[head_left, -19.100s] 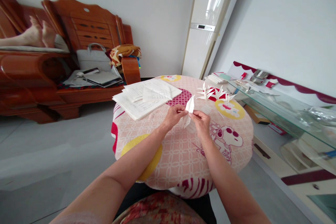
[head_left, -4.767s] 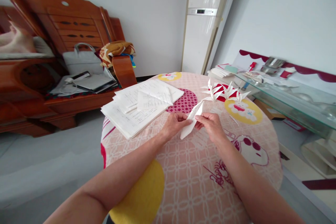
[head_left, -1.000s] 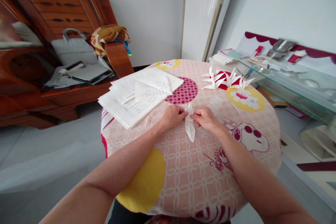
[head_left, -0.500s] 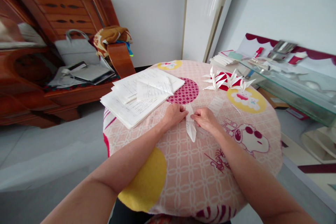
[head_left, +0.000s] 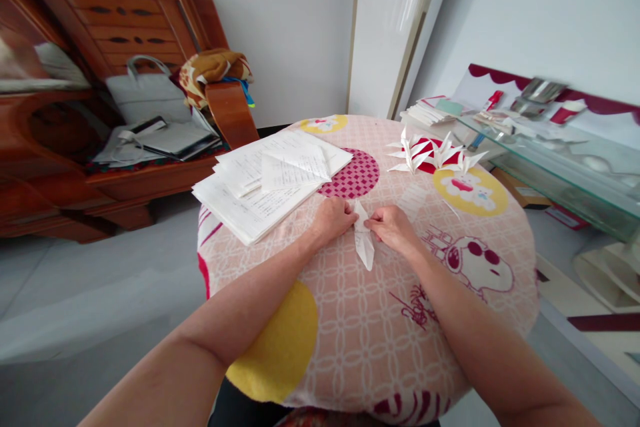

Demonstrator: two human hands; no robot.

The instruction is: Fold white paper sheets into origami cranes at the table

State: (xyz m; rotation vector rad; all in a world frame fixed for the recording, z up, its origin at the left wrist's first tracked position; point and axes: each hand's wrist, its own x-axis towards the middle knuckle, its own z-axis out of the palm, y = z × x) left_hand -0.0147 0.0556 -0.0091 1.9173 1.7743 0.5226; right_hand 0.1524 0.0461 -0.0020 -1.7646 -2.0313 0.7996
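A narrow piece of folded paper (head_left: 365, 248), white with pointed ends, lies on the patterned tablecloth (head_left: 345, 333) between my hands. My left hand (head_left: 333, 219) pinches its left edge, fingers curled. From the other side my right hand (head_left: 391, 227) grips the right edge between thumb and fingertips. To the left is a stack of handwritten sheets (head_left: 250, 210), topped by a loosely folded sheet (head_left: 295, 168). Several white folded paper cranes (head_left: 411, 152) stand together at the table's far right.
A glass shelf unit (head_left: 565, 167) with cups and metal bowls adjoins the table's right side. Past the far-left edge is a wooden sofa (head_left: 127, 20) holding a grey bag (head_left: 147, 97). A tall white air conditioner (head_left: 385, 40) stands behind the table.
Almost nothing differs. The upper point of the folded paper has shifted very slightly, and both hands keep their hold on its edges.
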